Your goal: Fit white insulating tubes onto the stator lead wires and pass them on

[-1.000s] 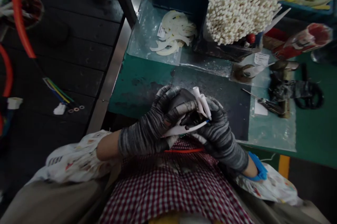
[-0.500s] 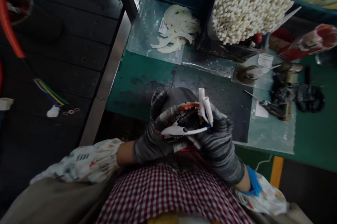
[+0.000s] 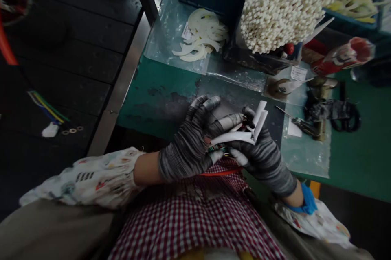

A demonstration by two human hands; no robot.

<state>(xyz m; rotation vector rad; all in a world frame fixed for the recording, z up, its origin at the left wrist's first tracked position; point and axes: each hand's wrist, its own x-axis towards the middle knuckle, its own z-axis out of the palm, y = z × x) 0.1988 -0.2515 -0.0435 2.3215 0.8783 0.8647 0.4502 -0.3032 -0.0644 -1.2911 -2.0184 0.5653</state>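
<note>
While the apron (image 3: 195,219) spreads across the worker's lap, a round dark part (image 3: 224,109) is held just above its top, between both gloved hands at the near edge of a green bench (image 3: 351,160). The left hand (image 3: 194,142) curls around one side, fingers over the top and thumb below; the right hand (image 3: 265,158) grasps the other side, though several of its fingertips are hidden.

Two white tubes (image 3: 260,121) jut upward beside the right hand, and a white sleeve (image 3: 233,137) lies across the part between the two grips. The white pieces are already at the part, but their ends stand loose, suggesting that work on it is under way and not finished; how much is left cannot be told, as the hands cover most of it.

Beyond, untouched, lie a pile of pale curved strips (image 3: 206,34), a thick bundle of thin white rods (image 3: 288,9) and a screwdriver (image 3: 305,126). At far left, a white plug (image 3: 50,130) hangs near colored wires (image 3: 45,107).
</note>
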